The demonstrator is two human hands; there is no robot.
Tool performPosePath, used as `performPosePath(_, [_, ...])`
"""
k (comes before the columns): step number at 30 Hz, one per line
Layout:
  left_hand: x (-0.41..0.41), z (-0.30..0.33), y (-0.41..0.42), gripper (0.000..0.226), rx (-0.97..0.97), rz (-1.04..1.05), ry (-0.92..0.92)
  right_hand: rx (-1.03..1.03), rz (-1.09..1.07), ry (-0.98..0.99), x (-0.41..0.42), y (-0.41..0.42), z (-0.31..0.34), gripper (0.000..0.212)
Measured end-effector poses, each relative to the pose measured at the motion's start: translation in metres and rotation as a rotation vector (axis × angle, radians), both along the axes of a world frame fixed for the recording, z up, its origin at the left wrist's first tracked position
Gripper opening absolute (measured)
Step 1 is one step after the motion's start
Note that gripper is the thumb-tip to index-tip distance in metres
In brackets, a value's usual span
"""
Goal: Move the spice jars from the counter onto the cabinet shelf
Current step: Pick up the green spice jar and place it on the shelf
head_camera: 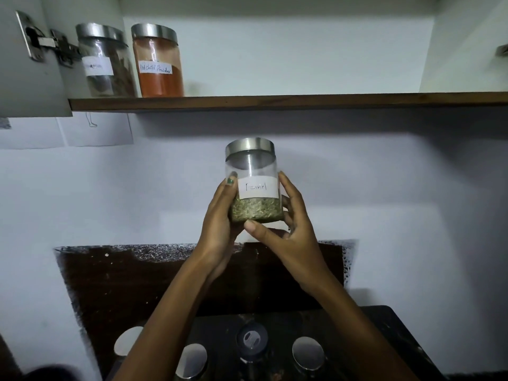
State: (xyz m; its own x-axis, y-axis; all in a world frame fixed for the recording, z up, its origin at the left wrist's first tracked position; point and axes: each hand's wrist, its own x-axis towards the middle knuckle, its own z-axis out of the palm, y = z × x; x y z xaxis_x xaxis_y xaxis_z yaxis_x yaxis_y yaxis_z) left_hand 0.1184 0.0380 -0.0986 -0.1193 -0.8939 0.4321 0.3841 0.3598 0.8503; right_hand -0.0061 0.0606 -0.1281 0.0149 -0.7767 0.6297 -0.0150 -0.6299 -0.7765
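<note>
Steel-lidded fennel jar [254, 185] is up in mid-air below the shelf [275, 101], left hand [220, 215] and right hand [286, 229] both wrapped round its base, likely steadying it; 2 jars [132, 61] already shelved.

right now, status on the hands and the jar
Left hand and right hand both grip the fennel jar, upright, below the shelf. Two jars shelved at left, red chilli powder jar among them. Shelf space right of them free.
</note>
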Motion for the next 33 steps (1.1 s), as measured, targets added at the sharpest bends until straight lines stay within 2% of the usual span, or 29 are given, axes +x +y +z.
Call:
performPosePath(5, [-0.002,0.002,0.004,0.031,-0.084,0.029,-0.114,-0.105,-0.146,-0.043,0.004,-0.005,-0.003,0.082])
performPosePath(10, [-0.002,0.004,0.005,0.066,-0.102,0.085,-0.193,-0.191,-0.306,-0.022,0.009,-0.007,-0.004,0.084])
performPosePath(13, [-0.001,0.007,0.006,0.071,-0.108,0.087,-0.2,-0.218,-0.349,0.002,0.011,-0.006,-0.002,0.086])
performPosePath(17, [0.0,0.01,0.006,0.07,-0.11,0.107,-0.185,-0.206,-0.318,0.031,0.01,-0.004,0.0,0.088])
performPosePath(20, [0.002,0.01,0.006,0.066,-0.115,0.131,-0.189,-0.188,-0.211,0.062,0.011,0.0,-0.002,0.089])
performPosePath(24, [0.003,0.019,0.002,0.063,-0.18,0.165,-0.24,-0.148,-0.102,0.009,0.017,0.0,0.003,0.089])
performPosePath(28, [0.004,0.039,-0.002,0.062,-0.275,0.169,-0.211,-0.231,-0.153,-0.038,0.024,-0.008,0.024,0.084])
performPosePath(33, [0.015,0.082,-0.017,0.047,-0.425,0.313,-0.2,-0.389,-0.237,-0.041,0.037,-0.03,0.073,0.082])
